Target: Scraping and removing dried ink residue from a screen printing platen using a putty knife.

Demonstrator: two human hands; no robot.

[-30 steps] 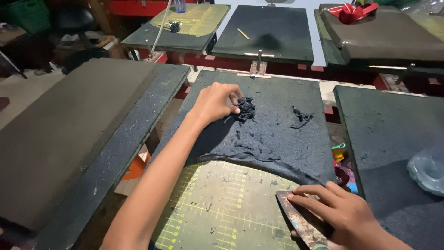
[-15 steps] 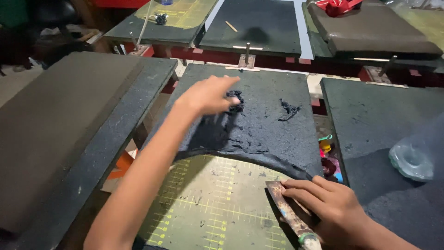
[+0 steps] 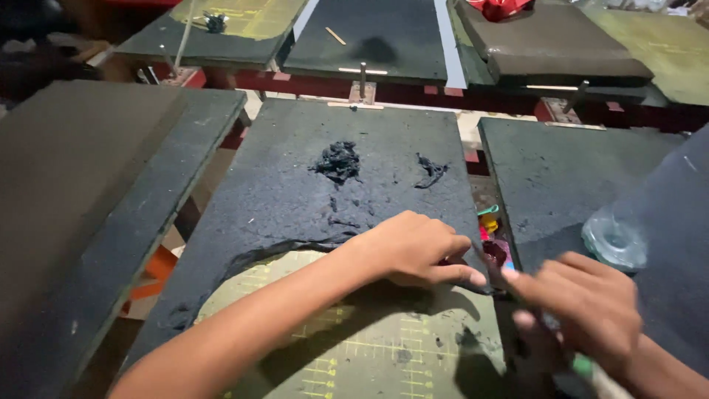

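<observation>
A dark residue layer is covering the yellow-gridded board amid dim workshop boards. The left hand, having left the scraped clump, is pinching the layer's edge; the right hand is gripping a scraper.

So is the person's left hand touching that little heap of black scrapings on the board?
Apart. The head view shows the left hand near the board's lower right edge, while the heap of black scrapings lies farther up, with a bare stretch of dark board between them.
</observation>
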